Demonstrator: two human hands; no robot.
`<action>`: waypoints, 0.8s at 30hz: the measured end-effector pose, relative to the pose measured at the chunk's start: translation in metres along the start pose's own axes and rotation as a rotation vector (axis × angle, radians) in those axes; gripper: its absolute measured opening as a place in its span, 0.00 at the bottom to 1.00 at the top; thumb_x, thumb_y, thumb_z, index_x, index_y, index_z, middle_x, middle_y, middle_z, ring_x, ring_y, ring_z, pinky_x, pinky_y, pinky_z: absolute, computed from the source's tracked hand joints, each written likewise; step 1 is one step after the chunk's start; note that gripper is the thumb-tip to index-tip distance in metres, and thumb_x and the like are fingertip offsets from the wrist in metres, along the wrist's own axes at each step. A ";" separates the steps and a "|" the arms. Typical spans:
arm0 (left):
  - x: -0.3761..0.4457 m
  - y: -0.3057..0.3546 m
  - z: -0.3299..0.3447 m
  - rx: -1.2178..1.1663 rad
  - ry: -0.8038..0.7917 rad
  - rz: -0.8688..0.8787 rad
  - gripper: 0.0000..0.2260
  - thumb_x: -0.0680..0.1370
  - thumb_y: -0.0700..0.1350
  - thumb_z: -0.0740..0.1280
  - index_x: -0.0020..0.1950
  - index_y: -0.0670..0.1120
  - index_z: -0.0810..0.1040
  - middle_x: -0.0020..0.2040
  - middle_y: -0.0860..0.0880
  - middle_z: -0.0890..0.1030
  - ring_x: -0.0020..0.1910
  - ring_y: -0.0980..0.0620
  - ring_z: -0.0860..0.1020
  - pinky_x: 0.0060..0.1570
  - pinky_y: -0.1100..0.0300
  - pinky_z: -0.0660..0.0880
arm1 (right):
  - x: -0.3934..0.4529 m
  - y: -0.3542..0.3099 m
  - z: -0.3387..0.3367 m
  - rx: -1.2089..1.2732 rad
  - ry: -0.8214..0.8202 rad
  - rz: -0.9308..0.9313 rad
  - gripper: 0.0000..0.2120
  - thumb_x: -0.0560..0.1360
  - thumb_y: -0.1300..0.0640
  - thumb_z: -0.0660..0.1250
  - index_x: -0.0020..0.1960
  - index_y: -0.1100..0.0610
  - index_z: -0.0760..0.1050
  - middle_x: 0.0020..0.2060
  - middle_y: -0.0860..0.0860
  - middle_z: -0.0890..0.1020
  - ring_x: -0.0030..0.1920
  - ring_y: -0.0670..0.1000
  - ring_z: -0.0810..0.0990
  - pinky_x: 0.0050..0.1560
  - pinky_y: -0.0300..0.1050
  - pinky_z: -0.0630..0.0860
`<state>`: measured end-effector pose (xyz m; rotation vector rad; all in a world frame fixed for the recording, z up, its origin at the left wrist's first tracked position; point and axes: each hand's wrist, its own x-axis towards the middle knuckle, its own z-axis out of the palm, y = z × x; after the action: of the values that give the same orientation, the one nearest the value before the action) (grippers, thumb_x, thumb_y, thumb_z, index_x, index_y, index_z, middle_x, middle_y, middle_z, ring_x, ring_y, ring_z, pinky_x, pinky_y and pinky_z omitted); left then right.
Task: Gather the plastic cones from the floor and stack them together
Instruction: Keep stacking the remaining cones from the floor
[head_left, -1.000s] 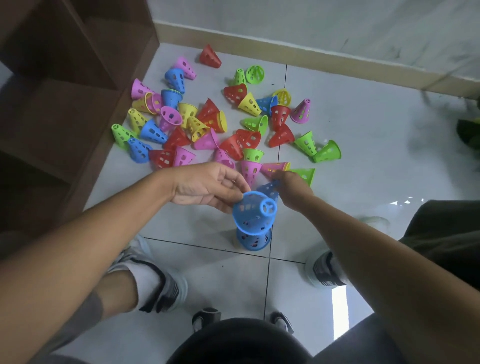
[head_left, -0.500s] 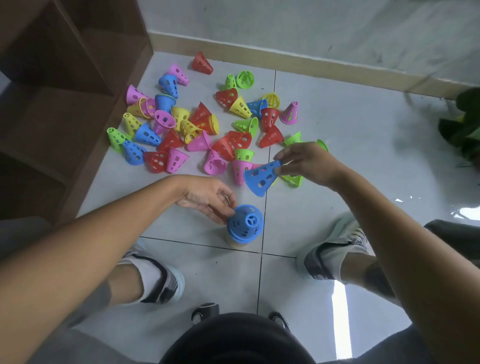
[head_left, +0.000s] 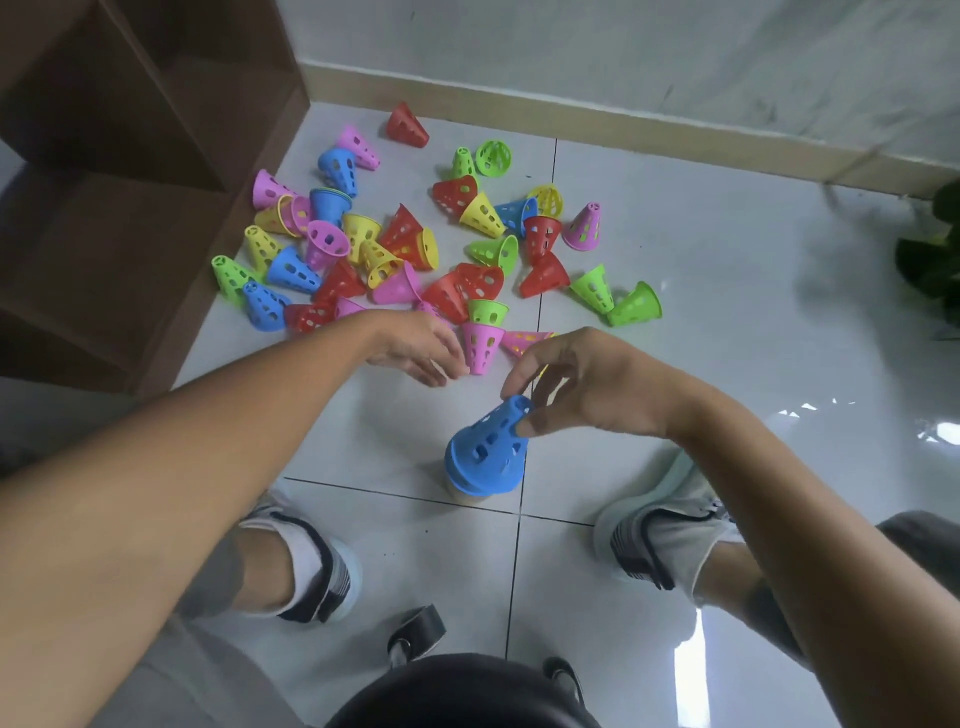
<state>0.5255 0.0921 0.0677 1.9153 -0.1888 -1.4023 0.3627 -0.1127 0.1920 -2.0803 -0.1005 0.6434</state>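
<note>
A short stack of blue cones (head_left: 485, 460) stands on the floor between my feet. My right hand (head_left: 582, 387) pinches the narrow tip of the top blue cone, which sits tilted on the stack. My left hand (head_left: 415, 348) reaches forward with straight fingers, its tips right beside an upside-down pink cone (head_left: 482, 345); it holds nothing. Beyond both hands lies a loose pile of several cones (head_left: 395, 249) in red, yellow, green, pink and blue. Two green cones (head_left: 615, 296) lie apart at the pile's right.
A brown wooden shelf unit (head_left: 130, 182) borders the pile on the left. The wall and skirting (head_left: 623, 130) run behind it. A green plant (head_left: 935, 254) is at the right edge. My shoes (head_left: 670, 540) flank the stack on the white tiles.
My right hand carried the blue cone from the pile down onto the stack. My left hand let go of the stack and moved forward to the pink cone.
</note>
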 end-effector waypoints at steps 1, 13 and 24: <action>0.007 0.001 -0.002 0.015 0.072 0.035 0.11 0.75 0.41 0.76 0.55 0.42 0.81 0.47 0.45 0.84 0.46 0.48 0.83 0.49 0.57 0.82 | 0.000 0.000 0.004 -0.007 -0.002 0.003 0.13 0.67 0.58 0.81 0.49 0.50 0.83 0.35 0.36 0.81 0.38 0.40 0.80 0.37 0.34 0.75; 0.093 0.015 0.008 0.377 0.439 0.234 0.20 0.75 0.36 0.74 0.66 0.44 0.75 0.57 0.46 0.77 0.55 0.45 0.78 0.52 0.53 0.79 | 0.011 0.019 0.034 0.156 -0.083 0.027 0.13 0.67 0.60 0.80 0.48 0.50 0.80 0.38 0.37 0.81 0.37 0.42 0.77 0.43 0.36 0.76; 0.129 0.004 -0.004 0.607 0.536 0.212 0.27 0.70 0.43 0.80 0.67 0.48 0.76 0.65 0.45 0.71 0.58 0.43 0.76 0.58 0.46 0.77 | 0.055 0.088 0.015 0.308 0.186 0.182 0.09 0.74 0.54 0.75 0.53 0.49 0.81 0.52 0.45 0.82 0.46 0.51 0.81 0.46 0.38 0.76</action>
<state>0.5805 0.0240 -0.0279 2.5978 -0.5852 -0.6881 0.3879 -0.1342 0.0922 -1.8511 0.2807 0.5335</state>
